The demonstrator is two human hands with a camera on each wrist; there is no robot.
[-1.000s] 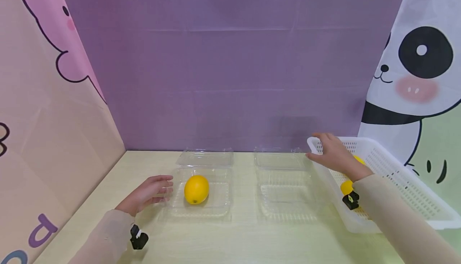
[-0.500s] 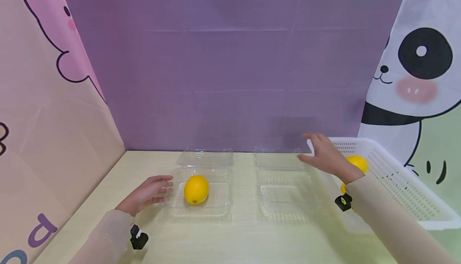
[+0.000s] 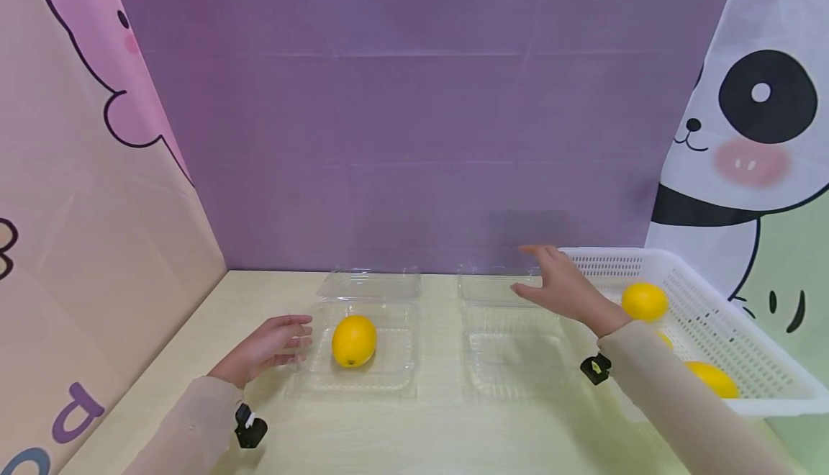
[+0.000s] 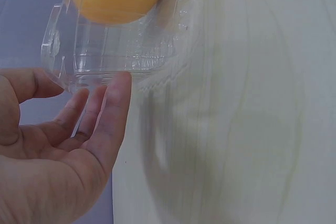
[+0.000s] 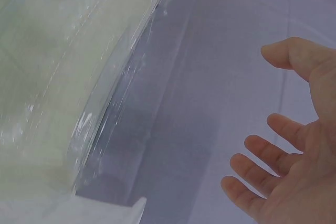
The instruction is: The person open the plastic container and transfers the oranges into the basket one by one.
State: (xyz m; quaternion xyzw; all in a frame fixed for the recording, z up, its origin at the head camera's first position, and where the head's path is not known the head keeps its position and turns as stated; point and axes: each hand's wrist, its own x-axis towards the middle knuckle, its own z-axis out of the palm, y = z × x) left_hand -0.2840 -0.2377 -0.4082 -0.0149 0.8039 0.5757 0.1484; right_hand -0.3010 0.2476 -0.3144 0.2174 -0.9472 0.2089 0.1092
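A yellow lemon [image 3: 353, 341] lies in the left clear plastic clamshell box [image 3: 396, 374], whose lid is folded back. Beside that box is my left hand [image 3: 268, 345], its fingers loosely extended with the fingertips right at the wall, as the left wrist view [image 4: 68, 145] also shows. My right hand [image 3: 566, 289] hovers over the back right part of a second clamshell box [image 3: 499, 360], which also has its lid laid back. Its fingers are spread and slightly bent, and nothing is in the palm, seen in the right wrist view [image 5: 294, 156].
A white perforated basket [image 3: 725, 317] stands at the right with several lemons [image 3: 644, 301] in it; my right sleeve [image 3: 680, 396] covers part of it. Purple cloth [image 3: 414, 137] closes off the back of the pale table [image 3: 440, 439], with printed cloth at both sides.
My right hand has moved left from over the basket towards the right box, uncovering more lemons in the basket. My left hand and the boxed lemon have stayed put.
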